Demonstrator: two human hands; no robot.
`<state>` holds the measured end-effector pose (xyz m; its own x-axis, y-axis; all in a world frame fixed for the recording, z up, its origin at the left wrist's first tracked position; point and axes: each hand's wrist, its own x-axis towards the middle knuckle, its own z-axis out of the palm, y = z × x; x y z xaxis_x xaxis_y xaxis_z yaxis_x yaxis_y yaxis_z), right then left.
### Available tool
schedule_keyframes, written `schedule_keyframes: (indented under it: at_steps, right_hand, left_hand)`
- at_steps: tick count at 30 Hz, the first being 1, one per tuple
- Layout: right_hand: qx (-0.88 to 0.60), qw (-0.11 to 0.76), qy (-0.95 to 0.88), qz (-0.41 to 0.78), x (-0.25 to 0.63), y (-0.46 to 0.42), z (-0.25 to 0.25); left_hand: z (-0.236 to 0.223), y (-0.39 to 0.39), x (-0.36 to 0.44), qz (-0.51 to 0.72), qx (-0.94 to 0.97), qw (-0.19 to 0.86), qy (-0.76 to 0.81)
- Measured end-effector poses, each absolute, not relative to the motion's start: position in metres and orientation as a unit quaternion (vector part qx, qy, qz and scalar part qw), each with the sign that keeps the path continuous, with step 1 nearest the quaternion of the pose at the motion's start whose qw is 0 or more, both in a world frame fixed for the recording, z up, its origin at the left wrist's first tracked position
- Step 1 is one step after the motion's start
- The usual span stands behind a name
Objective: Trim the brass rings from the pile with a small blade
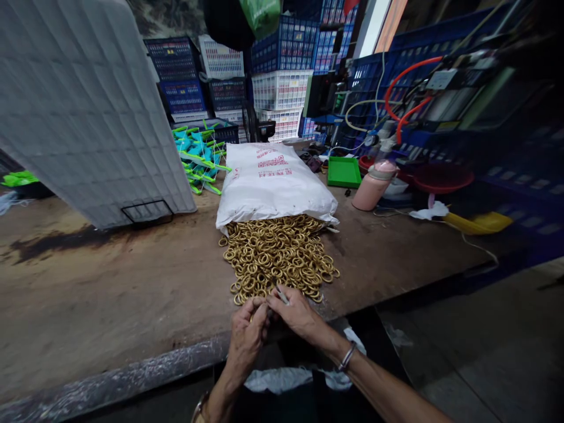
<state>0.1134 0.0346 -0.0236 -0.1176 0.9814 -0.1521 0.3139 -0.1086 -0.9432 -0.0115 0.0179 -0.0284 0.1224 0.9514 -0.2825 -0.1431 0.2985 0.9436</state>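
A heap of small gold-coloured rings (pixel 277 255) spills onto the wooden table from the mouth of a white woven sack (pixel 273 185). Just in front of the heap, near the table edge, my left hand (pixel 249 329) is closed in a pinch, with a bit of a gold ring showing between its fingers. My right hand (pixel 296 314) is closed around a slim grey tool (pixel 282 295), its working end hidden by the fingers. The fingertips of both hands meet over the ring.
A tall pale ribbed panel (pixel 88 111) stands on the left on a black wire stand (pixel 147 211). Green-and-blue plastic pieces (pixel 200 155) lie beside the sack. On the right are a green tray (pixel 343 171), a pink bottle (pixel 374 185) and a yellow scoop (pixel 478 223). Stacked crates (pixel 282 88) fill the back.
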Motion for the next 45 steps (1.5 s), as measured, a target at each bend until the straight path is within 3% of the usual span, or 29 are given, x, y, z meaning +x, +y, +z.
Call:
schedule_keyframes:
  at_steps: [14,23,30,45]
  right_hand:
    - [-0.532,0.364,-0.544,0.536,0.11,0.035,-0.025]
    - [-0.546,0.37,-0.604,0.447,0.105,0.029,-0.013]
    - [-0.55,0.237,-0.763,0.244,0.109,0.016,-0.021]
    - [-0.643,0.094,-0.741,0.17,0.121,0.022,-0.03]
  left_hand:
    - [-0.027,0.013,-0.017,0.457,0.329,0.701,0.437]
    - [-0.028,0.009,-0.02,0.48,0.289,0.712,0.423]
    - [-0.026,0.007,-0.021,0.495,0.309,0.698,0.414]
    - [-0.032,0.004,-0.023,0.464,0.37,0.648,0.477]
